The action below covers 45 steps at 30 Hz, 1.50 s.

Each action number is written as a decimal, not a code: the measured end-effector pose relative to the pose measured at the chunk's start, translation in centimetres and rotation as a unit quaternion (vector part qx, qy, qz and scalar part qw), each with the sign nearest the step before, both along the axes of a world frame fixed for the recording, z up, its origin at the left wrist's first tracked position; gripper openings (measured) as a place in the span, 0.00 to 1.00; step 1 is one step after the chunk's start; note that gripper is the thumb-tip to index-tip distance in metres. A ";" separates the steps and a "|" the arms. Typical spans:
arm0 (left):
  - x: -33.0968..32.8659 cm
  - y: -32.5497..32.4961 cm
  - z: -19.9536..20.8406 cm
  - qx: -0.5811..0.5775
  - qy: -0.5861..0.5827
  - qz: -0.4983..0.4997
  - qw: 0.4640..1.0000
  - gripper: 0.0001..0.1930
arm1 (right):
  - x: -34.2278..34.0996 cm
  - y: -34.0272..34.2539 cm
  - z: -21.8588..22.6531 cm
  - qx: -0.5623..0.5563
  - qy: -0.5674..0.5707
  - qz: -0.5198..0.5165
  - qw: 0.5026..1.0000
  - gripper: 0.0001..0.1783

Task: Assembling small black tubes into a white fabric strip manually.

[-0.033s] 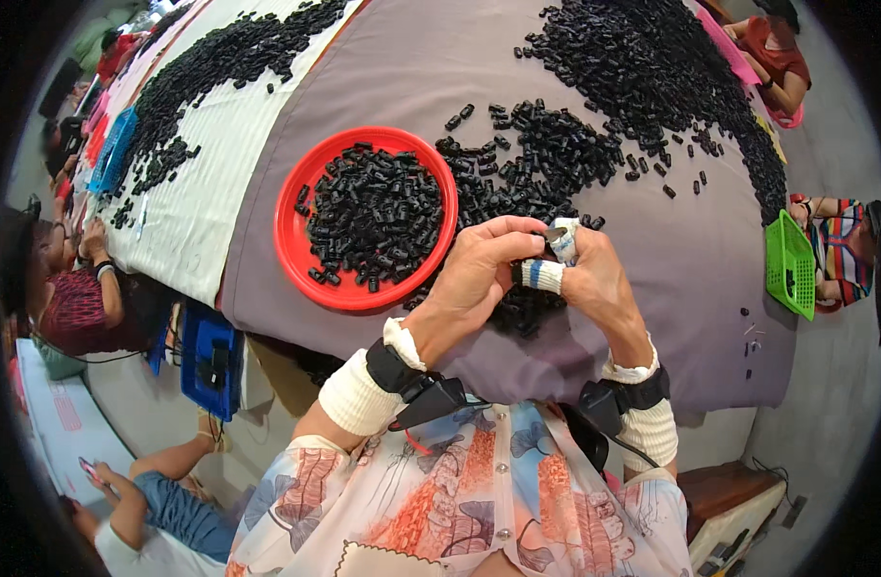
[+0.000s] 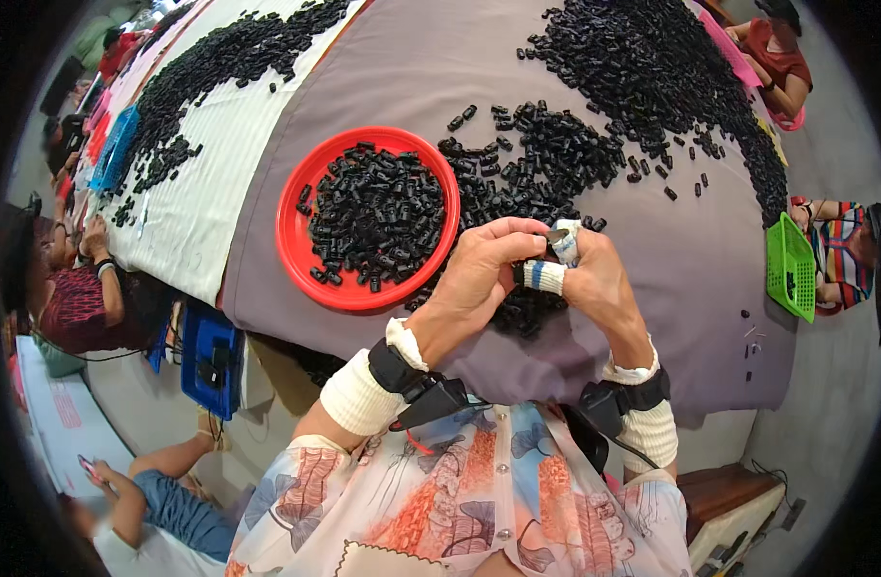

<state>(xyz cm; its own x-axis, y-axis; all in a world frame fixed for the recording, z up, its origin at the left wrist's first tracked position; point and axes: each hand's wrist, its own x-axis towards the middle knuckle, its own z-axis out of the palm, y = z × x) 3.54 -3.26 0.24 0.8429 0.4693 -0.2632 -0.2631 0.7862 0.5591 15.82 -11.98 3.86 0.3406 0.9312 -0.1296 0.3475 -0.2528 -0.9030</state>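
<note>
My left hand (image 2: 474, 269) pinches a small black plastic part (image 2: 528, 273) between thumb and fingers, most of it hidden. My right hand (image 2: 599, 272) meets it from the right, its thumb and forefinger wrapped in white cloth tape with blue stripes. A small thin dark piece with a metallic glint (image 2: 557, 235) shows at the right hand's taped fingertip; its kind is unclear. Both hands are closed and nearly touching, above a loose pile of black plastic parts (image 2: 570, 144). Left of them stands a round red tray (image 2: 285, 245) holding many such parts.
A larger heap of black parts (image 2: 642, 67) covers the far right of the grey cloth (image 2: 671, 288). A green basket (image 2: 791, 264) sits at the right edge. Beyond the white cloth (image 2: 214, 192) at left stands a blue basket (image 2: 113, 149). Other people sit around the table.
</note>
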 end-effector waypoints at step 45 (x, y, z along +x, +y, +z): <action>-0.6 2.6 0.6 0.155 0.064 -0.042 0.985 0.11 | 2.6 -2.3 -0.8 -0.048 0.158 -0.031 0.986 0.11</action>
